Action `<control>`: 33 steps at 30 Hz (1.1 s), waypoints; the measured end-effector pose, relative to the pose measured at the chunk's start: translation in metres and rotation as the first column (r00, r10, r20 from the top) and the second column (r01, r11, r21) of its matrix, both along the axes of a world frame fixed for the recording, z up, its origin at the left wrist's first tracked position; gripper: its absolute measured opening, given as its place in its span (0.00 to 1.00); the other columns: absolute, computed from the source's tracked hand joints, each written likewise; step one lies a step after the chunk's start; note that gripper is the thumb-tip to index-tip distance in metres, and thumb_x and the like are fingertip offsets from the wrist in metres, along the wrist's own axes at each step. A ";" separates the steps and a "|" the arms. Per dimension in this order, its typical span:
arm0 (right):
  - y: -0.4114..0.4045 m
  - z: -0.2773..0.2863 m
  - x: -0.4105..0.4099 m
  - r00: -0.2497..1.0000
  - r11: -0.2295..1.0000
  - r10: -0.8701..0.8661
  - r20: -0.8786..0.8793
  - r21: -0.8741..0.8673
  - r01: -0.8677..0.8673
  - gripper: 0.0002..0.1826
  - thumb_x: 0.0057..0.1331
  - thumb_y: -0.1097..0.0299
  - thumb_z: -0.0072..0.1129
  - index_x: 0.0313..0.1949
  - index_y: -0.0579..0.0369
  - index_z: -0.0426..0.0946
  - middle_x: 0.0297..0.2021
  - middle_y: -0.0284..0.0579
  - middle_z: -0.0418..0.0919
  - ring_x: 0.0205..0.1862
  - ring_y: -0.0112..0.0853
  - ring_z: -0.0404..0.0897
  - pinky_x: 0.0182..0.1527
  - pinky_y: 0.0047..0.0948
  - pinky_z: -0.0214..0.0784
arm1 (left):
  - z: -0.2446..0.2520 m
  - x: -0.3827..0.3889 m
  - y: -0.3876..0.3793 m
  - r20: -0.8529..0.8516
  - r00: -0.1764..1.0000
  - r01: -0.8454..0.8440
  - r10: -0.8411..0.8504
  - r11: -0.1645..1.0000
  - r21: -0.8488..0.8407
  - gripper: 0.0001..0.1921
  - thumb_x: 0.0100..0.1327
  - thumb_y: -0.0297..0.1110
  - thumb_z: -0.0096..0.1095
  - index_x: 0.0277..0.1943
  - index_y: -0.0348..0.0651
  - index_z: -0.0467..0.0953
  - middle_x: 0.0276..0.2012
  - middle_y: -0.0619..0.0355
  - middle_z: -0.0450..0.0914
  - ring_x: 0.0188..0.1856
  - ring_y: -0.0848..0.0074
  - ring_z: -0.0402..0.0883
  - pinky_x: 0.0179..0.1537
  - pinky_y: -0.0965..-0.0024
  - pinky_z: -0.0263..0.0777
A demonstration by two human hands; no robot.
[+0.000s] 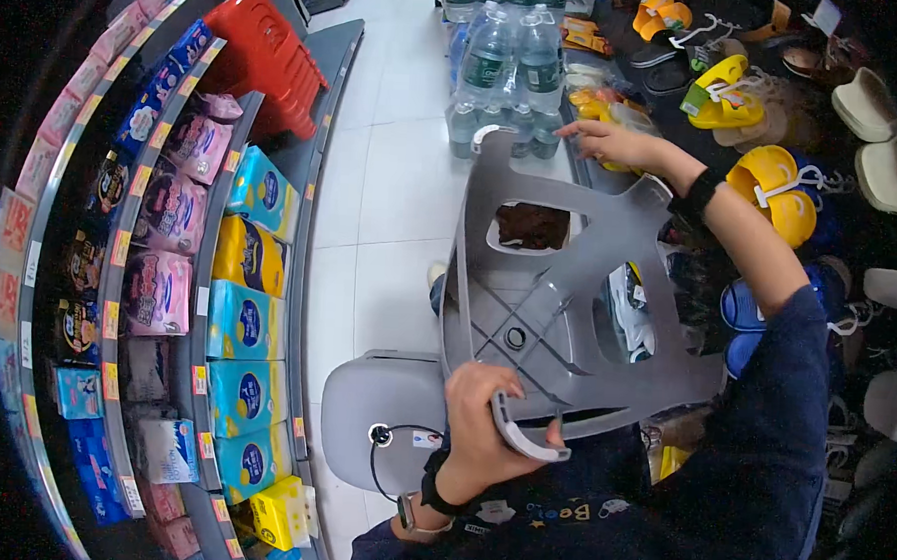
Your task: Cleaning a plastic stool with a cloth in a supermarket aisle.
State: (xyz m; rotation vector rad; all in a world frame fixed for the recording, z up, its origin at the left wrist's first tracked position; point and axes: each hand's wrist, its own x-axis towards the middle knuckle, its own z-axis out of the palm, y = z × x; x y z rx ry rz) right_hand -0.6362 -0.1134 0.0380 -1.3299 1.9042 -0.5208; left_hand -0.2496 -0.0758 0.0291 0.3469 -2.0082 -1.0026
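Observation:
A grey plastic stool is held upside down in front of me, its underside ribs and openwork legs facing up. My left hand grips its nearest leg by the pale-capped foot. Beyond the stool's far right leg, my right hand reaches out with fingers apart and holds nothing. Its fingertips are close to the shrink-wrapped water bottles. Through the stool's openings I see a dark brown item and pale footwear.
Shelves of packaged tissues and pink packs curve along the left. A red plastic stool sits at their far end. Slippers, including yellow ones, hang on the right. A grey rounded object with a black cord stands on the tiled floor.

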 end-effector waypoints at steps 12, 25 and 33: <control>0.189 0.010 0.017 0.928 0.818 -0.309 0.211 -0.440 0.372 0.17 0.61 0.76 0.36 0.50 0.59 0.65 0.45 0.42 0.69 0.46 0.30 0.69 0.49 0.29 0.63 | -0.004 0.020 -0.020 -0.087 0.996 -0.013 0.037 0.965 0.263 0.30 0.34 0.25 0.56 0.44 0.40 0.52 0.33 0.55 0.57 0.35 0.72 0.60 0.40 0.72 0.58; 0.190 -0.160 0.193 0.549 0.653 -0.092 0.831 -0.366 0.663 0.25 0.68 0.52 0.28 0.40 0.60 0.71 0.36 0.46 0.74 0.39 0.35 0.74 0.52 0.34 0.60 | -0.017 0.027 -0.061 -0.321 0.946 0.072 0.049 0.933 0.354 0.31 0.38 0.22 0.52 0.50 0.38 0.54 0.35 0.58 0.59 0.39 0.76 0.60 0.44 0.75 0.56; 0.187 -0.165 0.211 0.412 0.348 -0.210 0.886 -0.327 0.879 0.21 0.66 0.54 0.35 0.19 0.53 0.62 0.13 0.33 0.58 0.17 0.24 0.63 0.32 0.24 0.67 | -0.021 0.037 -0.077 -0.337 0.941 0.115 0.017 0.922 0.369 0.31 0.39 0.28 0.58 0.51 0.40 0.56 0.40 0.60 0.61 0.43 0.77 0.63 0.47 0.73 0.59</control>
